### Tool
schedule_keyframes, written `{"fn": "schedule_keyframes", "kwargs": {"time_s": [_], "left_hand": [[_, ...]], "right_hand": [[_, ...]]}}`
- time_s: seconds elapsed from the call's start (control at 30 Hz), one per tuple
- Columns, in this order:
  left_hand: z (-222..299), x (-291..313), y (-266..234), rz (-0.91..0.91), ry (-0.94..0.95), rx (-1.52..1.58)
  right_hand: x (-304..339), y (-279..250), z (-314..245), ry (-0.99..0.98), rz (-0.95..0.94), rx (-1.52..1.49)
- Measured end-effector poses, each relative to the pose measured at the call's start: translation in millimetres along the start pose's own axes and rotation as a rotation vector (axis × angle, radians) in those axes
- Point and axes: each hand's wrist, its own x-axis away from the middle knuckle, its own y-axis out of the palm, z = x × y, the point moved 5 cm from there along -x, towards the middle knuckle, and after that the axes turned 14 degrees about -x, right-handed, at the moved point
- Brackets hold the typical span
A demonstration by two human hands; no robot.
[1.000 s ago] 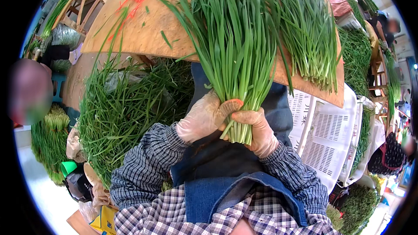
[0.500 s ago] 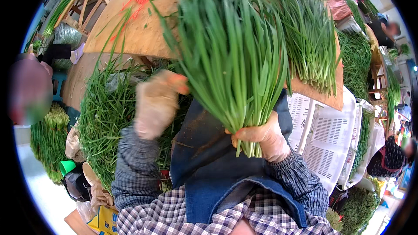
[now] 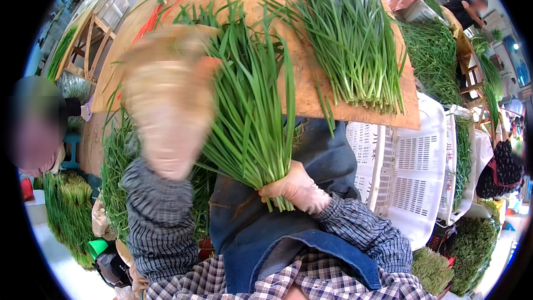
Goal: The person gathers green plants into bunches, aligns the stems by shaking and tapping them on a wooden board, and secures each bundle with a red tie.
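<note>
Market stalls heaped with greens surround a wooden bench (image 3: 166,72) seen from the head camera, with a loose pile of chives (image 3: 355,39) lying on it and white plastic crates (image 3: 411,172) just beside it. The right hand (image 3: 297,189), gloved, has its grip closed tight around the stem ends of a chive bunch (image 3: 250,105), held upright in front of a blue apron (image 3: 277,233). The left hand (image 3: 166,111) is raised beside the leaves, blurred; whether its grip is open cannot be told. Judging by this, the bunch is being tidied; combing stray leaves needs a steady hold.
</note>
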Motion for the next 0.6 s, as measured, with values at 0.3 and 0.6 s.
{"fn": "schedule_keyframes", "kwargs": {"time_s": [0.3,0.6], "left_hand": [[137,-2,78,-0.433,0.664,0.4],[155,15,68,-0.453,0.732,0.487]], "right_hand": [[-1,8,0,-0.026,-0.076,-0.025],[-5,-2,1,-0.073,-0.091,0.05]]}}
